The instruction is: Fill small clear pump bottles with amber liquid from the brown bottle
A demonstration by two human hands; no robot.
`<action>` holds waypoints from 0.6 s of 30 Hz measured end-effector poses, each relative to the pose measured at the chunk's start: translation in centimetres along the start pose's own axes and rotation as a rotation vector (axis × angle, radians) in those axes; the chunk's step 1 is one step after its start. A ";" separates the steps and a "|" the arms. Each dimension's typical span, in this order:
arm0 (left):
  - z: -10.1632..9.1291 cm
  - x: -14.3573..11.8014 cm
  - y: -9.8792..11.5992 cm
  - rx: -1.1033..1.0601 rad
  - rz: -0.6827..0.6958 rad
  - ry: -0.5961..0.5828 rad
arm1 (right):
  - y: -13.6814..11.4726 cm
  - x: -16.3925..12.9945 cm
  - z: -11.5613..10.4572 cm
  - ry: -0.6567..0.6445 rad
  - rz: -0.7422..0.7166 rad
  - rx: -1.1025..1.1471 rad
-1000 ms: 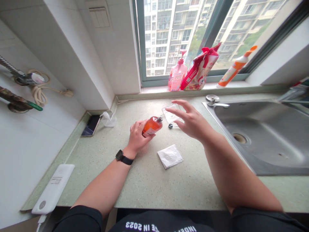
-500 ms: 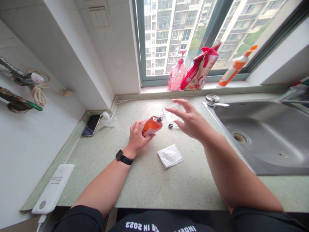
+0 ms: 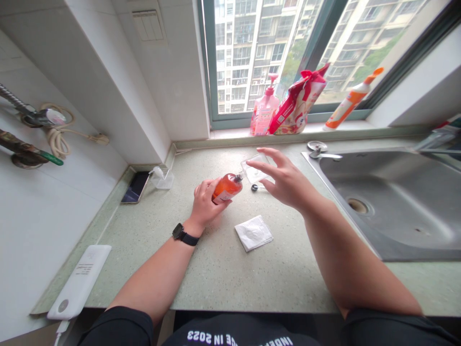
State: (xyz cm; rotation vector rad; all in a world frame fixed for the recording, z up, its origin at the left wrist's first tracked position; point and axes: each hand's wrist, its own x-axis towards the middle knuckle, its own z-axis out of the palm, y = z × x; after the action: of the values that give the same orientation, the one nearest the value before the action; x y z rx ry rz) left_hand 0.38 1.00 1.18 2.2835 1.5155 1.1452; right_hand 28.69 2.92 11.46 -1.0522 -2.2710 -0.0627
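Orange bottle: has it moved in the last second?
No. The orange bottle, held in the left hand, sits at the same spot relative to the folded white tissue.

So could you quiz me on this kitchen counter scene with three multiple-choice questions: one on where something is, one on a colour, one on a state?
1. Where does the folded white napkin lie?
A. in the sink
B. on the counter between the two forearms
C. on the window sill

2. What colour is the liquid in the bottle held by the left hand?
A. orange
B. blue
C. clear

3. How is the right hand?
A. closed in a fist
B. gripping the tap
C. open, fingers spread, above the counter

Answers:
1 B, it rests on the green counter in front of the person.
2 A, the bottle body shows orange.
3 C, the fingers are apart and hold nothing.
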 end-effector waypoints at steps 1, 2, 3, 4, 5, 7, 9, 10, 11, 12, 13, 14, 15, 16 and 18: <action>0.0 0.0 0.0 0.002 -0.001 -0.001 | 0.0 0.0 0.0 0.000 0.000 0.000; 0.0 0.0 0.0 0.003 -0.002 -0.002 | -0.1 0.1 0.0 0.000 0.000 0.001; 0.0 0.0 0.0 0.004 -0.002 -0.001 | -0.1 0.1 0.0 0.002 0.001 0.004; 0.0 0.0 0.0 0.004 -0.001 0.000 | -0.1 0.1 -0.1 0.005 0.002 0.008; 0.0 0.0 0.0 0.004 0.000 0.002 | -0.1 0.1 -0.1 0.008 0.003 0.012; 0.0 0.0 -0.1 0.002 0.004 0.002 | -0.2 0.2 -0.1 0.012 0.000 0.021; 0.0 0.0 -0.1 0.003 0.004 0.001 | -0.2 0.2 -0.1 0.017 -0.007 0.024; 0.0 0.0 -0.1 0.005 0.003 0.000 | -0.2 0.2 -0.2 0.019 -0.010 0.023; 0.0 0.0 -0.1 0.006 0.003 0.000 | -0.2 0.2 -0.2 0.021 -0.012 0.021; 0.0 0.0 -0.1 0.006 0.004 0.001 | -0.2 0.2 -0.2 0.025 -0.014 0.018; 0.0 0.0 -0.1 0.007 0.006 0.002 | -0.3 0.2 -0.2 0.027 -0.015 0.015; 0.0 0.0 -0.1 0.007 0.008 0.002 | -0.3 0.2 -0.2 0.027 -0.014 0.014; 0.0 0.0 -0.1 0.007 0.010 0.003 | -0.3 0.2 -0.2 0.025 -0.013 0.014; 0.0 0.0 -0.1 0.007 0.011 0.004 | -0.3 0.2 -0.2 0.021 -0.012 0.015; 0.0 0.0 -0.1 0.005 0.011 0.004 | -0.4 0.2 -0.3 0.012 -0.007 0.022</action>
State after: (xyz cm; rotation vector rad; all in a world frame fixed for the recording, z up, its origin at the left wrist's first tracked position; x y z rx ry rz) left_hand 0.34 1.04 1.14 2.2970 1.5109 1.1511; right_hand 28.48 2.74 11.90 -1.0301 -2.2595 -0.0474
